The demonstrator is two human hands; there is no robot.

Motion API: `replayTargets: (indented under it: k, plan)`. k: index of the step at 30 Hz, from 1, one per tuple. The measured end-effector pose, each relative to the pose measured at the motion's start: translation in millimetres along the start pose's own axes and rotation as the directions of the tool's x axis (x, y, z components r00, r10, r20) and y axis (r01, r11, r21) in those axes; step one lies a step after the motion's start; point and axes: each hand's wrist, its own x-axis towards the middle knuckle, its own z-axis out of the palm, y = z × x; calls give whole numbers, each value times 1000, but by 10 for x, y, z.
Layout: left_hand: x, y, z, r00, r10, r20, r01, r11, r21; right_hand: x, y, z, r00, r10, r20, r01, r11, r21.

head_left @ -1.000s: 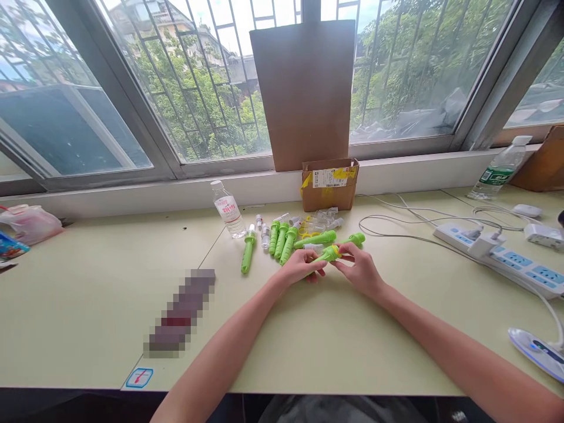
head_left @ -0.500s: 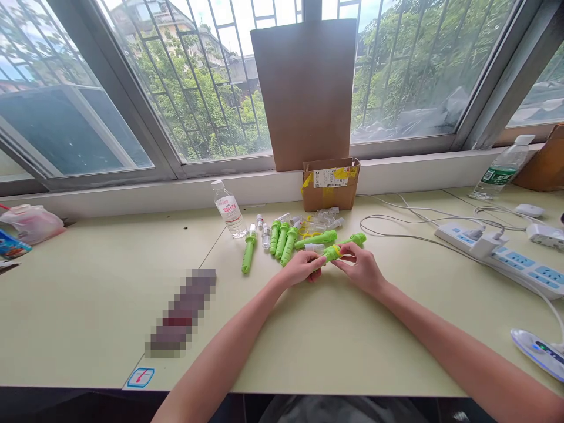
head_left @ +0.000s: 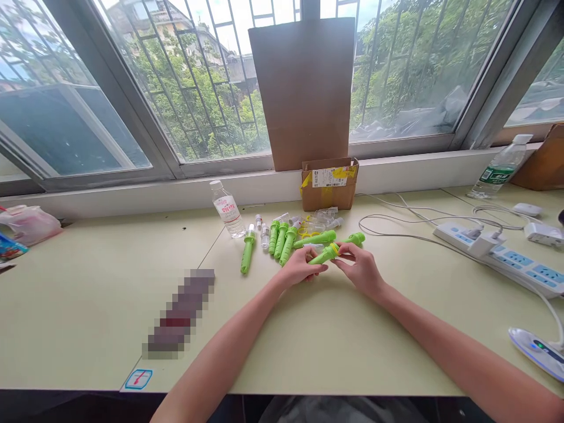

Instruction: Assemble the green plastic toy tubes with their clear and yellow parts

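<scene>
My left hand is closed around a green ridged plastic tube, which tilts up to the right. At the tube's upper end sits a yellow ring, pinched by the fingertips of my right hand. Just behind, a second green tube lies on its side, and another green tube lies past my right fingertips. Several more green tubes rest left of my hands, and one tube with a clear top lies farther left. Clear plastic pieces are scattered among them.
A small cardboard box stands behind the parts, before a tall brown board. One water bottle is at the left, another bottle at the far right. A power strip with cables lies right. A blurred dark object lies left.
My left fingers have shifted back along the green tube, so more of it shows. The yellow ring stays at its end by my right fingertips.
</scene>
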Motion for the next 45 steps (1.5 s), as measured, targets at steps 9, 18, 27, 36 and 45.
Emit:
replayTargets:
  k: [9,18,27,36,45]
  plan:
    - [20,-64,21,1000,1,-20,-2,999,-38,2,-29,-12,999,-2,32,2,1000,-6]
    - [14,-44,-6,999,-10,41,11,1000,-14,-1,-28,1,999,1,38,-2,999,33]
    - [48,-79,19,999,-5,43,3,999,44,13,46,-7,996,85,23,-86,994,66]
    - [46,-44,-51,990,-71,122,69,997,24,31,8,-35,994,43,100,-46,998,33]
    - [18,-31,-52,984,-60,167,55,998,37,6,2,-7,999,1,53,-2,1000,17]
